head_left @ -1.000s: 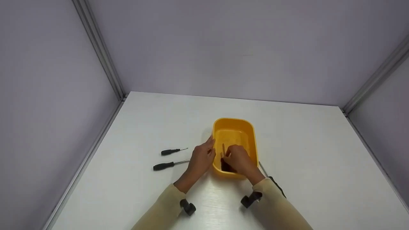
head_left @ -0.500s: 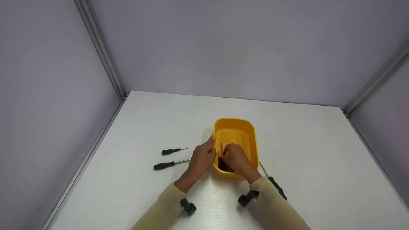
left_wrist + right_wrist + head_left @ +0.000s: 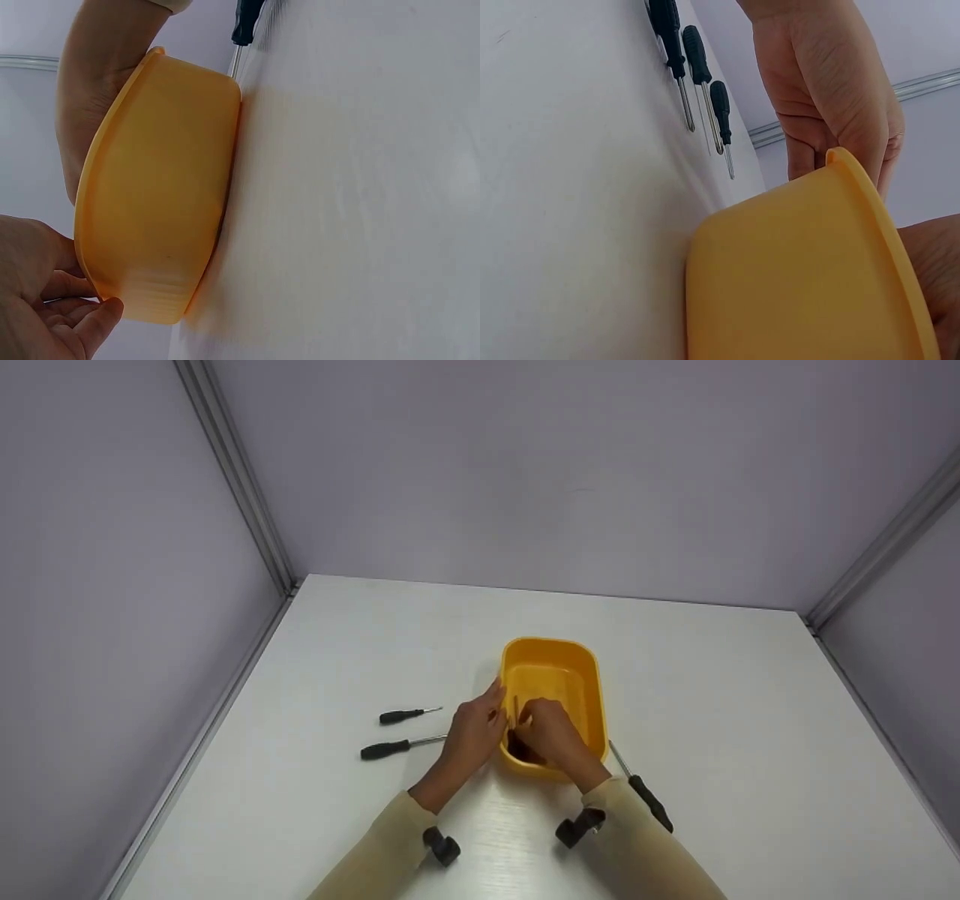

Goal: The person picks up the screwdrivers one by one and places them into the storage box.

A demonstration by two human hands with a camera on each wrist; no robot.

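A yellow tub (image 3: 551, 645) stands mid-table, also in the left wrist view (image 3: 165, 187) and the right wrist view (image 3: 795, 277). My left hand (image 3: 469, 735) lies against its left outer wall, fingers fairly straight, thumb tip on the wall (image 3: 97, 322). My right hand (image 3: 551, 731) reaches into the near end of the tub and grips a black-handled screwdriver (image 3: 517, 744), whose thin shaft (image 3: 515, 709) sticks up beside the fingers. The tub's wall hides most of that handle.
Two black-handled screwdrivers (image 3: 401, 715) (image 3: 386, 749) lie left of the tub; the right wrist view shows three there (image 3: 694, 52). Another screwdriver (image 3: 649, 802) lies by my right sleeve. Grey walls with metal rails close in the white table (image 3: 712, 697).
My right hand has shifted a little left inside the tub with the screwdriver, uncovering more of the screwdriver on the table by the sleeve. The left hand has stayed put.
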